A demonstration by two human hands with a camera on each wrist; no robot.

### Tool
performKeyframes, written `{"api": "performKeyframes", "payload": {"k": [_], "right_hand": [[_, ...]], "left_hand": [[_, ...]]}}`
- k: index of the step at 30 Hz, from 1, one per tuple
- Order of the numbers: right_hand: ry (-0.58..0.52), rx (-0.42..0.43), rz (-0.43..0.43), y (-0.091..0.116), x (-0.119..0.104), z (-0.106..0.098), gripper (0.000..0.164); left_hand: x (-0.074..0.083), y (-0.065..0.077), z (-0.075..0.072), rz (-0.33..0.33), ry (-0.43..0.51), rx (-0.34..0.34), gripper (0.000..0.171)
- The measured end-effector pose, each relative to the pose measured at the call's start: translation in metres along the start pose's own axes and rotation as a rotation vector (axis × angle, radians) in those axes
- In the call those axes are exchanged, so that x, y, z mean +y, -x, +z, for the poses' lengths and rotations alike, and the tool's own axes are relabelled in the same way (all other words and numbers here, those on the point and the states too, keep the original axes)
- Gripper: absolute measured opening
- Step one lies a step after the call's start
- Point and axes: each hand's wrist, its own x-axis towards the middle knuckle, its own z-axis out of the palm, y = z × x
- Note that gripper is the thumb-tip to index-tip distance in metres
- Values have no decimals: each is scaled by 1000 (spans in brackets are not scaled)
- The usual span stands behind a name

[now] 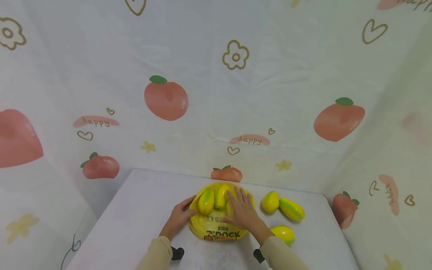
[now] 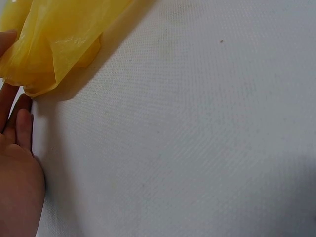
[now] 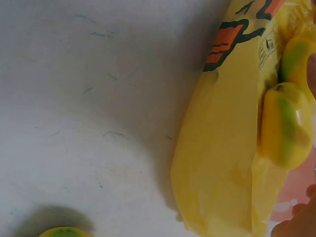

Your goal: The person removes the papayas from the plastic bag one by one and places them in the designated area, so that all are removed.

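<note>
A yellow plastic bag (image 1: pixel 202 227) with dark printed letters lies on the table, its mouth toward the back wall. Glossy yellow-green fruits shaped like mangoes rest at the mouth, including a left one (image 1: pixel 206 201) and a middle one (image 1: pixel 221 196). My left hand (image 1: pixel 179 217) holds the bag's left edge, thumb above the plastic and fingers below it in the left wrist view. Over the right part of the mouth, my right hand (image 1: pixel 243 212) lies with fingers spread and stretched, partly hiding a fruit beneath. The right wrist view shows a fruit (image 3: pixel 286 126) against the bag.
Right of the bag lie two touching fruits, one rounder (image 1: pixel 270 201) and one longer (image 1: pixel 292 209). Another fruit (image 1: pixel 283 234) sits nearer, beside my right forearm. A printed cloth (image 1: pixel 202 67) hangs behind and around the white table (image 1: pixel 135 202).
</note>
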Motion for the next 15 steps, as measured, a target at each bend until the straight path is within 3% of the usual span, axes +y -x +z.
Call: {"api": "performKeyframes", "payload": {"k": [15], "right_hand": [[119,-57,10,-28,-11,-1,106]], "left_hand": [[-2,0,1,-9,1,-4,60]]}}
